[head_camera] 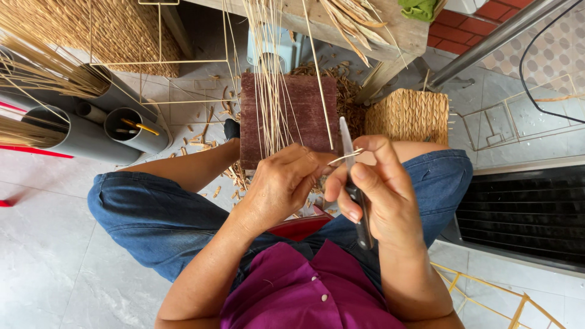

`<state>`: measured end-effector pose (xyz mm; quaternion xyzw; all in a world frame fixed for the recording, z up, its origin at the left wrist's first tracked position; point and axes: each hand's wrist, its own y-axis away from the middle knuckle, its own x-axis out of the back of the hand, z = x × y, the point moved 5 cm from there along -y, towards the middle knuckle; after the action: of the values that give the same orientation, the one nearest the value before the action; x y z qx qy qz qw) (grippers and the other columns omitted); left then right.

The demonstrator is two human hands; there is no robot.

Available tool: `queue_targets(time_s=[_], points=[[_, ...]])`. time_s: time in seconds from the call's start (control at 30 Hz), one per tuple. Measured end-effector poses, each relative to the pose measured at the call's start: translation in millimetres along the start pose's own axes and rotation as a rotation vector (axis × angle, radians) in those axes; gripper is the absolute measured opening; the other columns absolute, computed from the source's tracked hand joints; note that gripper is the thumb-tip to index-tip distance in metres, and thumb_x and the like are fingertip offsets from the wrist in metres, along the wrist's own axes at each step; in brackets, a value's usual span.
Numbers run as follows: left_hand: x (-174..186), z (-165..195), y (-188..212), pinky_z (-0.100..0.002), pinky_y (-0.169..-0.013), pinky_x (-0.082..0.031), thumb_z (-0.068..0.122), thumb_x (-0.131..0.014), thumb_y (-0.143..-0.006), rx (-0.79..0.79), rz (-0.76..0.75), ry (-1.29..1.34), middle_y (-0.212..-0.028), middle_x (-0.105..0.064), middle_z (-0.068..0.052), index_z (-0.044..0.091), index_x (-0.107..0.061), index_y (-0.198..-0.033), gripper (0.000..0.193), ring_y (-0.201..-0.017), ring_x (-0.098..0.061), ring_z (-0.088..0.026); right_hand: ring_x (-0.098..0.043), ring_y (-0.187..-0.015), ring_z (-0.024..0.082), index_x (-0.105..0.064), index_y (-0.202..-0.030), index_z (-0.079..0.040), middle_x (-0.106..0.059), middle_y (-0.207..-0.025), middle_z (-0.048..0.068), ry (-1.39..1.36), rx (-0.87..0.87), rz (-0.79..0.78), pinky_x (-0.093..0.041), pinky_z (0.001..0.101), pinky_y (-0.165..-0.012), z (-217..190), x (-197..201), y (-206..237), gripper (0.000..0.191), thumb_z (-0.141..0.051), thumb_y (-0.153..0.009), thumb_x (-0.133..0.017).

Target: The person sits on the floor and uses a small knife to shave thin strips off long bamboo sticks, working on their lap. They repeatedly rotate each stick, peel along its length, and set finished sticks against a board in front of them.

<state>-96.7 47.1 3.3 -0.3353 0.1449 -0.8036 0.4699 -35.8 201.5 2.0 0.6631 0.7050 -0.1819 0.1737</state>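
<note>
My left hand [283,183] pinches a bundle of thin straw-coloured reed strands [271,79] that rise up toward the wooden bench. My right hand [375,189] grips a knife [348,146] with a dark handle, blade pointing away from me. One thin strand [346,156] crosses the blade between both hands, pressed by my right forefinger. Both hands hover above my knees in rolled blue jeans, over a dark red wooden block [304,116] on the floor.
Grey pipe tubes [91,137] holding reed sticks lie at left. A woven basket [409,116] stands right of the block. Reed shavings litter the tiled floor. A wire frame [183,61] stands ahead left, a wooden bench [365,27] above, a black grille [530,213] at right.
</note>
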Motion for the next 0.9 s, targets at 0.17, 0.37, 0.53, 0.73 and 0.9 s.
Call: queue_targets(time_s=[0.17,0.37,0.53,0.73,0.9], points=[[0.0,-1.1,1.5,-0.040,-0.073,-0.056,0.003,-0.073,-0.091,0.060,0.018,-0.046,-0.087,-0.068,-0.011,0.005,-0.069,-0.107,0.017,-0.083,-0.069,-0.031,-0.048,-0.054,0.011,-0.047,-0.127,-0.008,-0.067,-0.086,0.022,-0.038,-0.115,-0.041,-0.042,0.0230,-0.050,17.1,2.5,-7.2,0.019,-0.017,-0.111,-0.051],[26.8,3.7,-6.7,-0.037,-0.078,-0.056,0.012,-0.075,-0.091,0.228,0.148,-0.011,-0.102,-0.066,-0.011,0.005,-0.065,-0.117,0.029,-0.092,-0.068,-0.028,-0.048,-0.054,0.011,-0.046,-0.125,-0.008,-0.068,-0.085,0.021,0.023,-0.149,-0.022,-0.041,0.0228,-0.051,32.3,4.9,-15.8,0.019,-0.020,-0.110,-0.050],[33.4,22.4,-18.2,-0.042,-0.090,-0.047,0.025,-0.085,-0.085,-0.002,0.164,-0.328,-0.116,-0.058,-0.007,0.013,-0.076,-0.109,0.028,-0.106,-0.053,-0.030,-0.050,-0.056,0.012,-0.048,-0.125,-0.008,-0.067,-0.088,0.019,0.013,-0.137,-0.036,-0.041,0.0229,-0.051,29.3,-2.9,-18.7,0.017,-0.017,-0.111,-0.050],[34.4,17.3,-35.9,-0.040,-0.091,-0.041,0.017,-0.085,-0.088,-0.043,0.169,-0.328,-0.111,-0.057,-0.004,0.012,-0.074,-0.096,0.015,-0.105,-0.049,-0.026,-0.051,-0.053,0.010,-0.049,-0.131,-0.013,-0.065,-0.084,0.014,0.053,-0.303,-0.068,-0.039,0.0221,-0.044,64.1,10.8,-25.9,0.024,-0.018,-0.107,-0.052],[66.3,11.4,-58.5,-0.035,-0.093,-0.043,0.016,-0.085,-0.100,-0.056,0.301,-0.202,-0.105,-0.059,-0.003,0.008,-0.072,-0.099,0.016,-0.105,-0.052,-0.021,-0.049,-0.048,0.008,-0.047,-0.117,-0.010,-0.071,-0.084,0.018,0.155,-0.525,-0.067,-0.037,0.0211,-0.041,142.5,43.8,-19.9,0.018,-0.022,-0.105,-0.053]])
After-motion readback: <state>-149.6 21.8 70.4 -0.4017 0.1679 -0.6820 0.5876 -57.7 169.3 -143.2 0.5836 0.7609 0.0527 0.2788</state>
